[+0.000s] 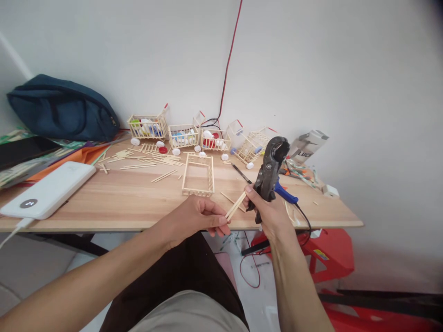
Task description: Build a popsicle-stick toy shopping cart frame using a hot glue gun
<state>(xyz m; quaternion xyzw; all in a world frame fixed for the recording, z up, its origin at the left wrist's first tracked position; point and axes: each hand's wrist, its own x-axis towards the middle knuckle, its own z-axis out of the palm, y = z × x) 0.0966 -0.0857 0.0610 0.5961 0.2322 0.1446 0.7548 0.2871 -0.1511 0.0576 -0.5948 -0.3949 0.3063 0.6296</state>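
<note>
My left hand (204,216) pinches the near end of thin wooden sticks (236,205) just past the table's front edge. My right hand (268,210) grips a black glue gun (270,171) upright, with a blue part sticking out to its right; its thumb touches the far end of the sticks. On the wooden table (121,198) just beyond my hands lies an open rectangular stick frame (198,174). Behind it, several small stick carts (182,135) with bottle-cap wheels stand in a row by the wall.
Loose sticks (152,159) are scattered at the back middle. A white power bank (48,189) lies at the left, a dark blue bag (62,108) behind it. A small box (306,145) stands at the right. A red stool (328,253) sits below the table's right end.
</note>
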